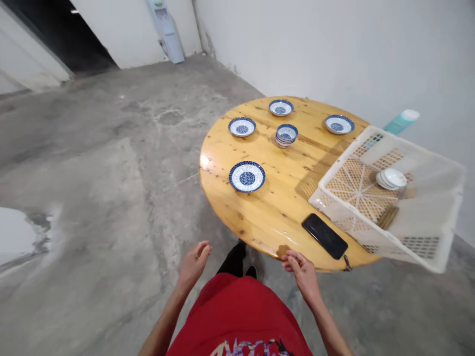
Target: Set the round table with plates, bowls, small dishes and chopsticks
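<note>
Over the floor, off the near left edge of the round wooden table (276, 217), my left hand (195, 263) hangs with loosely curled fingers and nothing in it. My right hand (301, 272) is at the table's near edge, its fingers slightly bent and apart, holding nothing. The black phone (325, 236) lies just beyond it. Of several blue-and-white plates, the nearest plate (247, 176) lies at the left of the table. Farther back are a left plate (242, 127), a back plate (281, 108) and a right plate (339, 124). A stack of matching bowls (286, 136) stands among them.
A white plastic basket (382, 232) occupies the table's right side, with small white dishes (391, 179) and brown sticks (388, 217) inside. Behind it stands a turquoise cylinder (399, 122) with a white top. A water dispenser (168, 34) is by the far wall; concrete floor (104, 188) extends left.
</note>
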A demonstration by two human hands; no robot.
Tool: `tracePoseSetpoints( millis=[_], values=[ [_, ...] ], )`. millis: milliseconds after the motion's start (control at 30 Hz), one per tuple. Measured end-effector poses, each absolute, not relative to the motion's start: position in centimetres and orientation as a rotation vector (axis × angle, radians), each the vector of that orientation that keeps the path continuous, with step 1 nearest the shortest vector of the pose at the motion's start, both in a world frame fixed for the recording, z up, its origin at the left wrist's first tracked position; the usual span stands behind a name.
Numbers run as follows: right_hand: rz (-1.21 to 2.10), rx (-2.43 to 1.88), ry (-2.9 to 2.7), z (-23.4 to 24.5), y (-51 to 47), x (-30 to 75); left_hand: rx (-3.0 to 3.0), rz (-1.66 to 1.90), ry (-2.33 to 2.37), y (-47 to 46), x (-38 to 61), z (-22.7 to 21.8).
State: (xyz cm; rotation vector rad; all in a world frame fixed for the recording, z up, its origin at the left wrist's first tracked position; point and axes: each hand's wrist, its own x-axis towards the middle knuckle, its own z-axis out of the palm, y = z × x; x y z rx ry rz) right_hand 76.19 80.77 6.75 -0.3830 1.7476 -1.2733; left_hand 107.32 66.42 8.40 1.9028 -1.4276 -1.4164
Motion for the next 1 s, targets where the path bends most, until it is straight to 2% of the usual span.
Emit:
tracePoseSetpoints(
  millis=[133, 467, 800, 1000],
  values=[
    [-1.311, -0.327, 1.730, 6.2, 82.8, 79.0, 1.816, -1.392, -1.599, 67.8, 107.8, 8.5],
    [-1.302, -0.310, 1.784, 5.5, 83.4, 85.3, 1.644, -1.425, -1.612, 65.8, 109.9, 8.7],
    [-1.164, -0.511, 1.713, 6.0, 71.4, 95.8, 1.897, -1.197, -1.377, 61.2, 128.6, 5.9],
    [-1.083, -0.548, 1.642, 5.6, 65.4, 104.6, 1.988, -1.187, -1.278, 58.0, 137.0, 5.1]
  ],
)
